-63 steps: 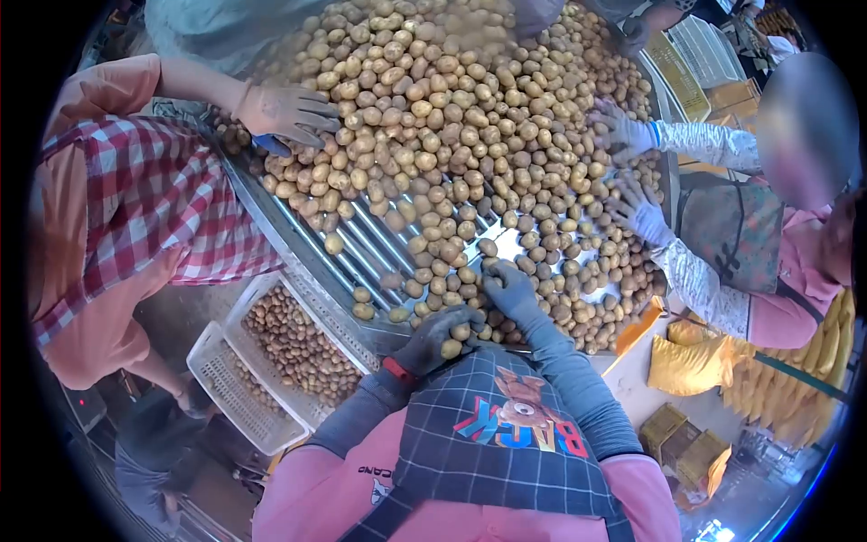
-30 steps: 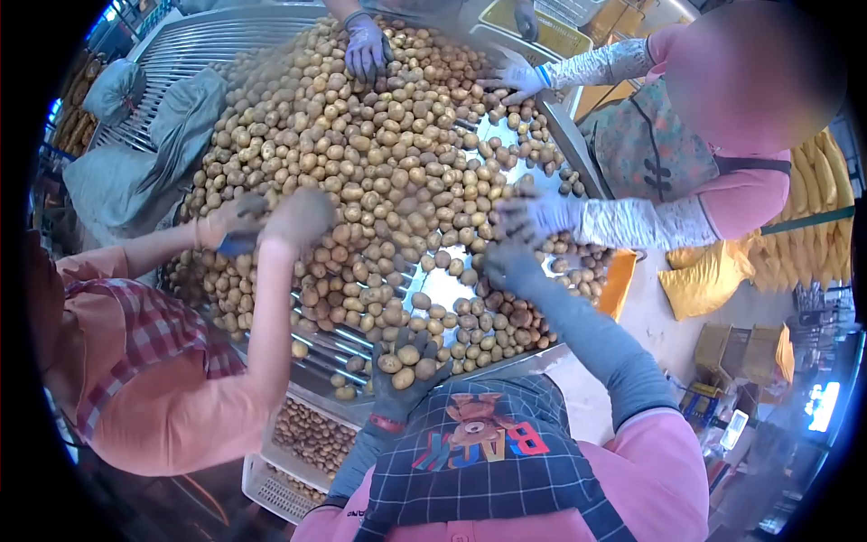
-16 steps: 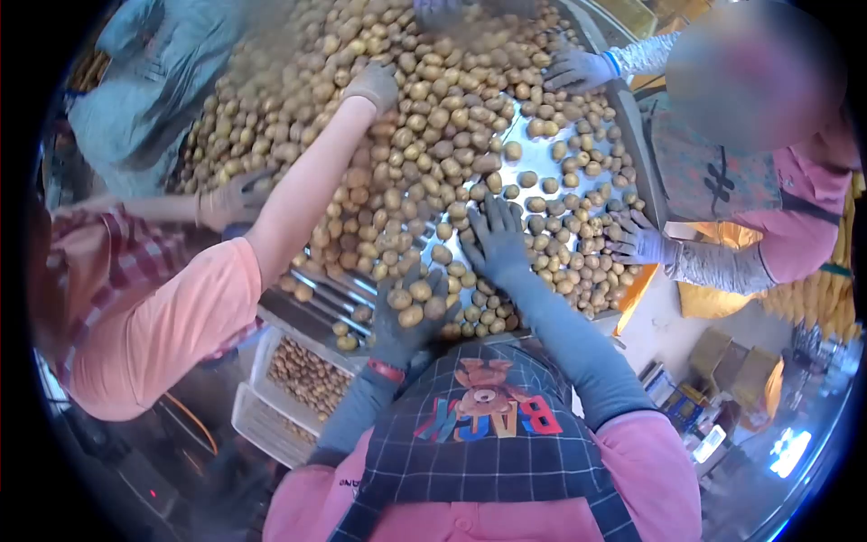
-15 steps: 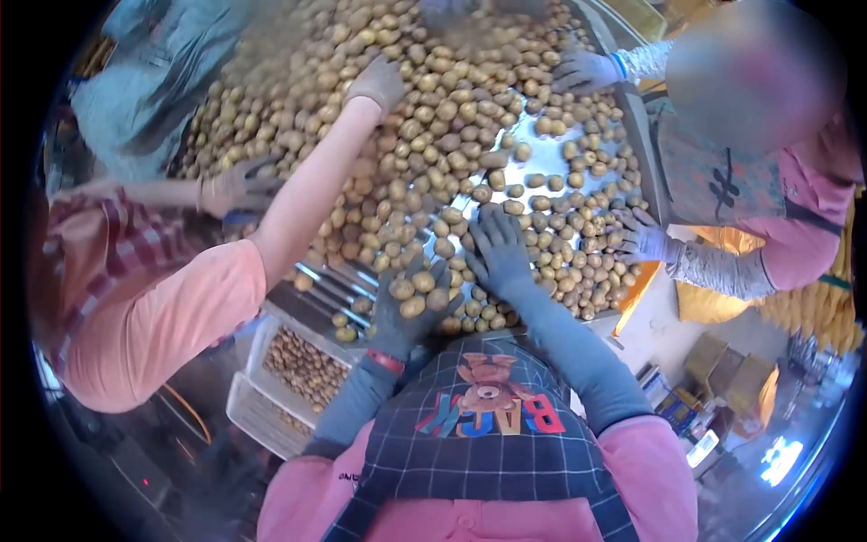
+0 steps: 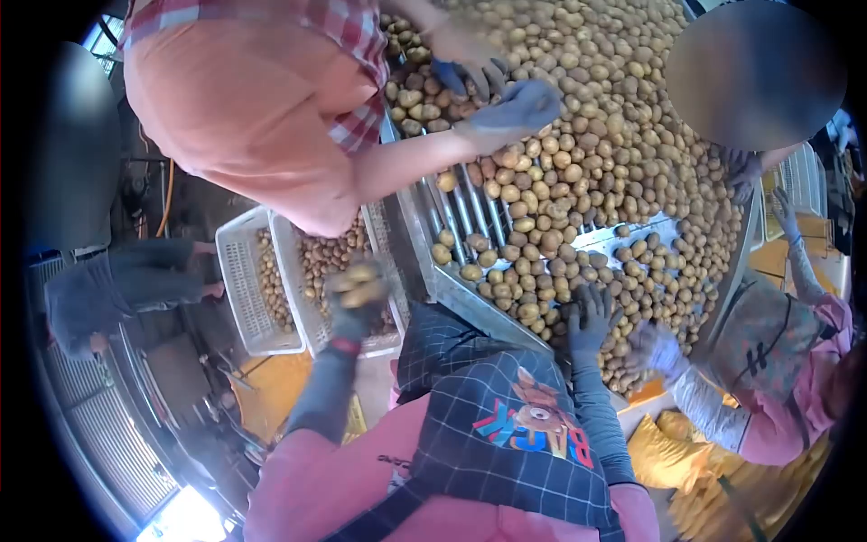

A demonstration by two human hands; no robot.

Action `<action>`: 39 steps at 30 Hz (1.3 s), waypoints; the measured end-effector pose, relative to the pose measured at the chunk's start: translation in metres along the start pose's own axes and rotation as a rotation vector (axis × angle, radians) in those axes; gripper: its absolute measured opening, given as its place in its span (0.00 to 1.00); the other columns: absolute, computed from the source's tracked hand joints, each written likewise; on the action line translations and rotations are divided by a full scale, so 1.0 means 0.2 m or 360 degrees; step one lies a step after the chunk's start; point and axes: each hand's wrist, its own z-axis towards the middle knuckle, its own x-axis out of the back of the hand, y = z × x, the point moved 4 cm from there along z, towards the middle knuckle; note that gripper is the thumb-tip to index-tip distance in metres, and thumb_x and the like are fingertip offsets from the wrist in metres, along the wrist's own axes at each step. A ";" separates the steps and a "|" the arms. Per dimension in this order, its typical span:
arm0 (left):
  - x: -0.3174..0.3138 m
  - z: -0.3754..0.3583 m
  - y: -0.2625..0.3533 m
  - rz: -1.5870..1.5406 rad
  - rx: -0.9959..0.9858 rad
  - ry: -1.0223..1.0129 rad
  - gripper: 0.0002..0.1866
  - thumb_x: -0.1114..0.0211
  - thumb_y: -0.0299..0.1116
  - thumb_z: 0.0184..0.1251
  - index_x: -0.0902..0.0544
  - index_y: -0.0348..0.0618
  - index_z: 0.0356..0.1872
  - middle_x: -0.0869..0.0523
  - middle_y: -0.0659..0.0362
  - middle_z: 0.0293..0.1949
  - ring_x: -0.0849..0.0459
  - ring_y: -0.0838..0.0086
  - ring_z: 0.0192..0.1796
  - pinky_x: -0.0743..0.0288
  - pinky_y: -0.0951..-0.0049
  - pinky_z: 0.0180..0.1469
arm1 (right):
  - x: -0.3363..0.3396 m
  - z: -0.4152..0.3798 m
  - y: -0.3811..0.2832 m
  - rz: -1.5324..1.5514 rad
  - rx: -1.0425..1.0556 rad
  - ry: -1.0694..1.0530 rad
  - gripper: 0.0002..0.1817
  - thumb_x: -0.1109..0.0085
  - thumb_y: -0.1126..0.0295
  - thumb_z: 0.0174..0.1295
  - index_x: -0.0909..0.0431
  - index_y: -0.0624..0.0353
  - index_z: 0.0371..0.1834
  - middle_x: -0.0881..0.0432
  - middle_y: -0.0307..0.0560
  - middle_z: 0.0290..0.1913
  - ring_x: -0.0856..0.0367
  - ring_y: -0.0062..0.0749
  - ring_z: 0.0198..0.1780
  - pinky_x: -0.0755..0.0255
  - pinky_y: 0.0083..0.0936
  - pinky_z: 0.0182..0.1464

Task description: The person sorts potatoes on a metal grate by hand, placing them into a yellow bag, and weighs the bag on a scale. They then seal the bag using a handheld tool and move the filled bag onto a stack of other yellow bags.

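Note:
My left hand (image 5: 355, 318), in a dark glove, is closed around a few potatoes (image 5: 361, 287) and looks blurred by motion. It is above the white plastic crates (image 5: 262, 341) at the table's left side, which hold small potatoes. My right hand (image 5: 589, 321), also gloved, lies with spread fingers on loose potatoes (image 5: 533, 294) near the front edge of the metal sorting table (image 5: 479, 307). Its palm is hidden from me.
Metal rollers (image 5: 461, 203) show at the table's left. A co-worker's gloved hands (image 5: 510, 108) reach over the potatoes there; another co-worker's gloved hand (image 5: 657, 348) is right of mine. Yellow sacks (image 5: 673, 452) lie at lower right. Someone bends (image 5: 126, 289) at far left.
My view has turned left. My left hand has moved from the table out over the crates with potatoes in it. My right hand stays on the potatoes, closer to the front edge.

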 end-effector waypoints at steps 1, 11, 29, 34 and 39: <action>-0.09 -0.20 0.26 0.0849 -0.0100 -0.0309 0.11 0.37 0.24 0.61 0.25 0.43 0.44 0.21 0.62 0.43 0.20 0.77 0.43 0.23 0.80 0.44 | 0.02 0.00 -0.02 -0.0016 -0.0003 -0.0013 0.23 0.44 0.64 0.62 0.23 0.53 0.62 0.23 0.50 0.64 0.38 0.52 0.73 0.67 0.62 0.76; 0.77 -1.71 1.46 0.2829 -0.1139 0.2201 0.26 0.46 0.42 0.74 0.31 0.47 0.70 0.19 0.63 0.53 0.22 0.75 0.51 0.29 0.72 0.55 | -0.13 0.03 -0.44 -0.0068 0.1046 -0.0676 0.25 0.45 0.56 0.63 0.29 0.37 0.66 0.35 0.49 0.73 0.42 0.47 0.76 0.60 0.54 0.78; 0.56 0.61 -0.99 0.4855 -0.0203 -0.0957 0.44 0.30 0.56 0.55 0.33 0.49 0.71 0.42 0.32 0.72 0.48 0.29 0.73 0.49 0.40 0.72 | -0.24 -0.16 -0.08 0.0040 0.0596 -0.0440 0.25 0.49 0.50 0.65 0.28 0.40 0.65 0.37 0.51 0.73 0.45 0.53 0.77 0.61 0.66 0.75; 0.45 0.65 -1.17 0.4242 0.0810 -0.1077 0.14 0.38 0.29 0.66 0.17 0.42 0.52 0.19 0.45 0.57 0.23 0.56 0.63 0.30 0.62 0.65 | 0.08 -0.46 0.29 -0.0254 0.0204 -0.0415 0.26 0.52 0.49 0.69 0.33 0.37 0.70 0.41 0.43 0.77 0.45 0.46 0.77 0.63 0.54 0.78; 0.08 1.16 -0.68 0.4691 -0.1425 -0.1173 0.19 0.40 0.35 0.68 0.20 0.37 0.56 0.16 0.47 0.52 0.19 0.57 0.56 0.29 0.59 0.62 | 0.14 -0.54 0.30 -0.0286 0.0066 -0.0603 0.28 0.54 0.49 0.71 0.39 0.35 0.74 0.40 0.43 0.77 0.49 0.46 0.79 0.61 0.54 0.78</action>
